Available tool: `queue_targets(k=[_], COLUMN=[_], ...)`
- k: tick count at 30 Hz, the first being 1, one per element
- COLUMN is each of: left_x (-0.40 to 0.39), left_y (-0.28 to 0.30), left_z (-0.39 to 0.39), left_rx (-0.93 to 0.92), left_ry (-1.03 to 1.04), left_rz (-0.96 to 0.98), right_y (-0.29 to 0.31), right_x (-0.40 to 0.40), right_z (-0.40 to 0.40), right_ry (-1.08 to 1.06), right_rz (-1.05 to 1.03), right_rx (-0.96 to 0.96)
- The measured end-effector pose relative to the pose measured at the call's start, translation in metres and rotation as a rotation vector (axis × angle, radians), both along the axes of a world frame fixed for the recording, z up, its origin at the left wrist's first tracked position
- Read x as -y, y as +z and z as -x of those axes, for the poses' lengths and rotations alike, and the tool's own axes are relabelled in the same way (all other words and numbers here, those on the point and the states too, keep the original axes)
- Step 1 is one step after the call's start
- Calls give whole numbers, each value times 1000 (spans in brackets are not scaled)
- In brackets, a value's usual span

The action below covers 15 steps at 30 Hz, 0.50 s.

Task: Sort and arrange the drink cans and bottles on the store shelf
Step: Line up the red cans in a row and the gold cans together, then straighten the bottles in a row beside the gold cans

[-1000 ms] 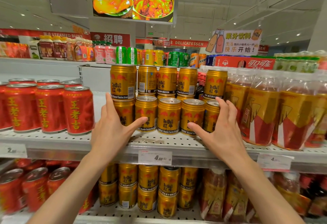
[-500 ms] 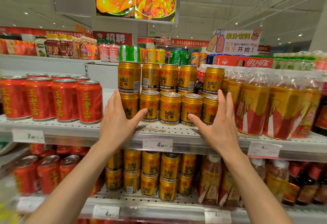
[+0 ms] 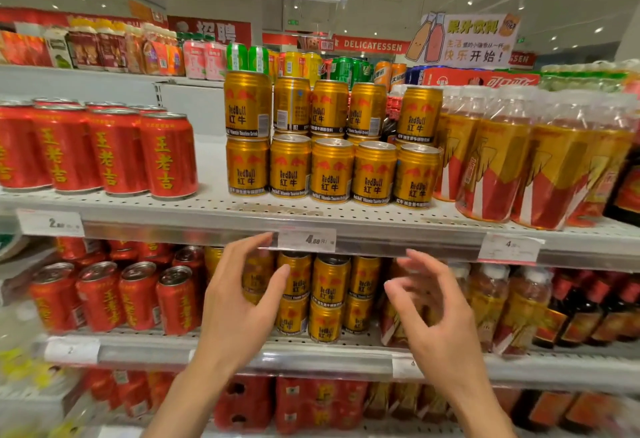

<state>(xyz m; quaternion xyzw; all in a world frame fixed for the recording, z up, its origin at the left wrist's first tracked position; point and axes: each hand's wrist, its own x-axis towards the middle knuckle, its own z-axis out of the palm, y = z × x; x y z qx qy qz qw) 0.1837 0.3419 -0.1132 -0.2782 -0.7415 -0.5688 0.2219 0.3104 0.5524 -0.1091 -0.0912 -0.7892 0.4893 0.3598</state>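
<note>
Stacked gold Red Bull cans [image 3: 332, 169] stand back from the perforated white shelf [image 3: 214, 207] lip. Below, left hand [image 3: 239, 309] and right hand [image 3: 440, 320] hover with released fingers, seemingly touching nothing.

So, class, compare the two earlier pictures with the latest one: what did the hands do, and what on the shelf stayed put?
Both hands came down off the gold cans on the upper shelf. The left hand and right hand now hang open before the lower gold cans, holding nothing. The gold cans, red cans and bottles kept their places.
</note>
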Motion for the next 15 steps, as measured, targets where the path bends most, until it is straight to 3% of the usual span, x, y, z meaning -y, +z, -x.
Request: queue_targets(k=[7,15], left_x=[-3,-35], left_y=[-61,-99], left_z=[-5,-19], left_rx=[383,599], left_ry=[-206,-291], left_rz=[-22,7], right_y=[-71,-85], right_x=[-12,-49], right_z=[-14,-45], right_ry=[-37,-142], right_rz=[168,176], right_rx=[373,456])
